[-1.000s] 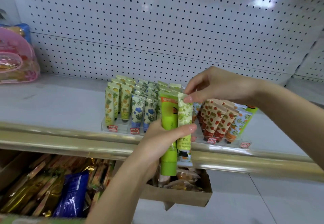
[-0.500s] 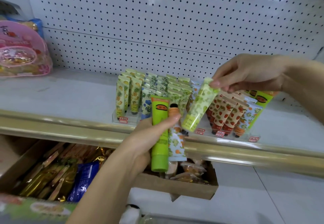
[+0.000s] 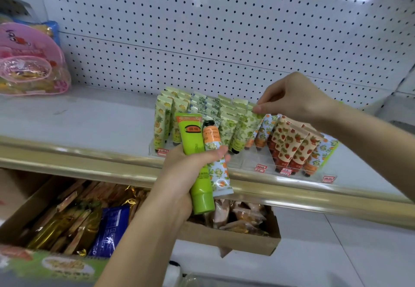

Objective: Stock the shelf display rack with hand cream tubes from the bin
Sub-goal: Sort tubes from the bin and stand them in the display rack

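Note:
A clear display rack (image 3: 251, 163) on the white shelf holds rows of patterned hand cream tubes. My right hand (image 3: 292, 98) pinches the flat top of a green-patterned tube (image 3: 243, 130), which stands tilted in a middle row, cap down. In front of the rack my left hand (image 3: 190, 167) grips two tubes: a bright green tube (image 3: 195, 143) with its cap down and an orange-flower tube (image 3: 215, 158) with its black cap up. Strawberry-print tubes (image 3: 292, 145) fill the rows to the right.
A pink plastic bag (image 3: 29, 62) lies at the shelf's left end. A gold rail (image 3: 89, 163) edges the shelf front. Below it, cardboard boxes (image 3: 235, 239) hold snack packets, among them a blue packet (image 3: 110, 230). Pegboard (image 3: 202, 28) backs the shelf.
My right hand drew the green-patterned tube out of my left hand, carried it up and right, then lowered it into a middle row of the rack. My left hand keeps two tubes.

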{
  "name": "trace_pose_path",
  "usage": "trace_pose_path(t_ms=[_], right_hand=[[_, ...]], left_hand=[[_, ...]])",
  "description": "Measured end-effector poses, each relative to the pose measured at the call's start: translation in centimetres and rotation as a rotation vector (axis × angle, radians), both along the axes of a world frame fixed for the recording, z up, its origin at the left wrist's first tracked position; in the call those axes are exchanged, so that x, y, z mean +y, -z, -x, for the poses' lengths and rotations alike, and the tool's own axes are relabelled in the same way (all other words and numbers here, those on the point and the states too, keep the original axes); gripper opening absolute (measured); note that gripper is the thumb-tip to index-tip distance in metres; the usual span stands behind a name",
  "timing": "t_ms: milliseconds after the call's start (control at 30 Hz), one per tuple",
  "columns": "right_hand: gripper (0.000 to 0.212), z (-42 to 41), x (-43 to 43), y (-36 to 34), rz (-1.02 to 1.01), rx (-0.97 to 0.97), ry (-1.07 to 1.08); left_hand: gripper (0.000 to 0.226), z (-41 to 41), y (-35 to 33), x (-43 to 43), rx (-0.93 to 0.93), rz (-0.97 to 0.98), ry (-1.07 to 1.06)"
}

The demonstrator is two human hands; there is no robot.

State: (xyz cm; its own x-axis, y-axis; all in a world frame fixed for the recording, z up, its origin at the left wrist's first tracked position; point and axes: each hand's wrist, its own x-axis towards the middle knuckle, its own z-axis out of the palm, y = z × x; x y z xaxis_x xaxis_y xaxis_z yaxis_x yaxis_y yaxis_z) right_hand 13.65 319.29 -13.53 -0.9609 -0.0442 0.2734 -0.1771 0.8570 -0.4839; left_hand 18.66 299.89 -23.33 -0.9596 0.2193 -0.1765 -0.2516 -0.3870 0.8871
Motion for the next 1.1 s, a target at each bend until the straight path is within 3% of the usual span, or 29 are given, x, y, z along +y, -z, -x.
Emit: trace_pose_path(t_ms=[533,1100], right_hand=[[0.010,0.6,-0.7,2.2,-0.136,-0.026,0.019],[0.007,0.2,-0.6,2.7,-0.106,-0.026,0.057]], left_hand=[[0.031,0.2,-0.3,0.2,-0.022,-0.072,-0.046],[0.028,-0.1,-0.5,1.0,0.000,-0.085,-0.003]])
